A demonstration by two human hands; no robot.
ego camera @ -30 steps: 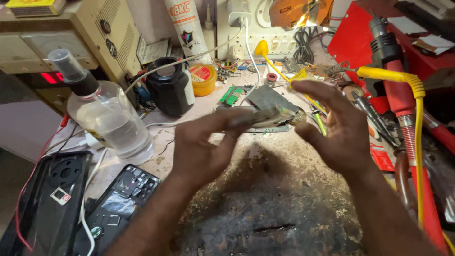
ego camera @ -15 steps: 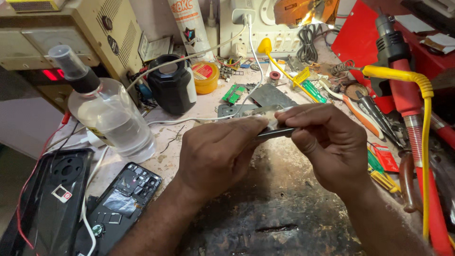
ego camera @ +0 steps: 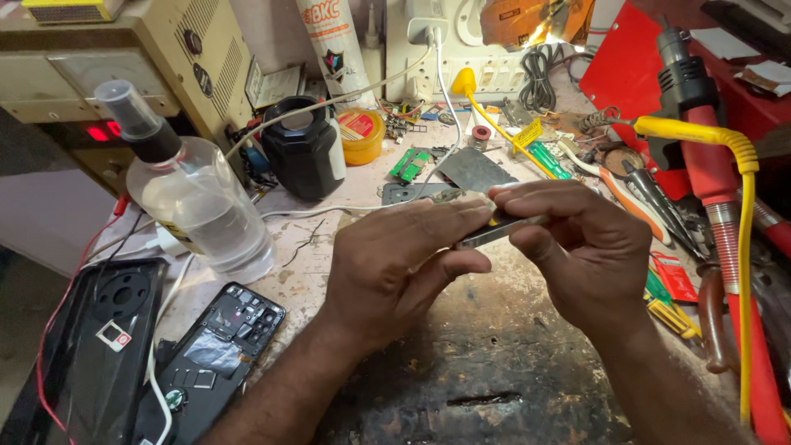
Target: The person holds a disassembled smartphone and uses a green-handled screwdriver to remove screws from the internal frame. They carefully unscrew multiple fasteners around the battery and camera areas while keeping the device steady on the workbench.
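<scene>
Phone-repair workshop bench. Scorched, stained worktop (ego camera: 461,387) at 6 o'clock. Opened phone (ego camera: 216,353), back off, and detached black rear cover (ego camera: 91,346) at 8. Clear spray bottle (ego camera: 194,198) at 9. Beige bench power unit (ego camera: 124,66), red readout, at 10. Loose green circuit boards (ego camera: 409,163) at 12. Hot-air tool, red body, yellow cable (ego camera: 746,247), at 3. Pliers (ego camera: 651,194) at 2.

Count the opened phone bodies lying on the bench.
2. A phone back shell with the round camera cutout lies at the far lower left; an opened phone with exposed internals lies right beside it, below the spray bottle. Others may be hidden in the clutter.
</scene>
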